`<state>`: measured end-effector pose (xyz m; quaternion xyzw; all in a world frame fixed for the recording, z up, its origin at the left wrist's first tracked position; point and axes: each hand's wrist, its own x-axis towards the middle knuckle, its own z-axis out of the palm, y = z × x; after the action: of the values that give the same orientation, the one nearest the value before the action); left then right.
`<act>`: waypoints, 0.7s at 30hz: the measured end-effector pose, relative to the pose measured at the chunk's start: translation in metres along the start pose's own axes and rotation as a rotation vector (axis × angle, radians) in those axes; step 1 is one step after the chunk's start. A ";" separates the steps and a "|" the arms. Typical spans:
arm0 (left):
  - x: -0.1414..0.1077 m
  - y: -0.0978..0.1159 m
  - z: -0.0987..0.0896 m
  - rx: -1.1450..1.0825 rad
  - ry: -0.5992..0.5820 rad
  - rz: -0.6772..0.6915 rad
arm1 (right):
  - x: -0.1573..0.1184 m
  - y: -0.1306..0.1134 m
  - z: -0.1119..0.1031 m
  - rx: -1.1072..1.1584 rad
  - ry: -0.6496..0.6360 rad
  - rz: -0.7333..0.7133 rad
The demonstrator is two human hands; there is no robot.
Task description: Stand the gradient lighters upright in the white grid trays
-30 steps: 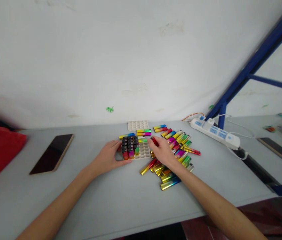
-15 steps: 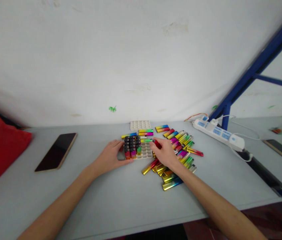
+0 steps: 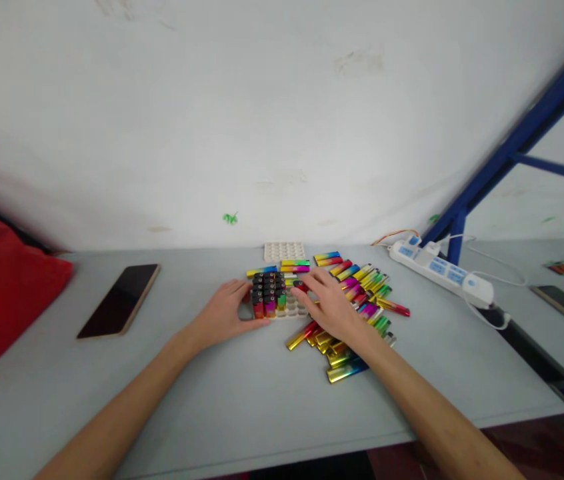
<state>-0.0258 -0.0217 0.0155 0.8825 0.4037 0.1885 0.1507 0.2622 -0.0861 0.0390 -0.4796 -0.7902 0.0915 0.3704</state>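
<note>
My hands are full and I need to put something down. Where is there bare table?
Bare: between the phone and the left hand; the table on the tray's near side, left of the lighter pile; between that pile and the power strip. Crowded: around the right hand, where lighters overlap.

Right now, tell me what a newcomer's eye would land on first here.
Probably the loose pile of shiny, many-coloured lighters, spread on the table around the right hand. Next, the block of upright black-topped lighters in the pale tray, with the left hand curved around its left side. The big red cloth-like shape at the left edge also stands out.
</note>
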 end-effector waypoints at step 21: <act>-0.001 0.003 0.001 0.015 0.006 -0.005 | -0.003 -0.006 0.014 -0.075 -0.224 -0.040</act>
<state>-0.0238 -0.0251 0.0154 0.8819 0.4080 0.1879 0.1433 0.2495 -0.0888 0.0304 -0.4642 -0.8389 0.1074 0.2633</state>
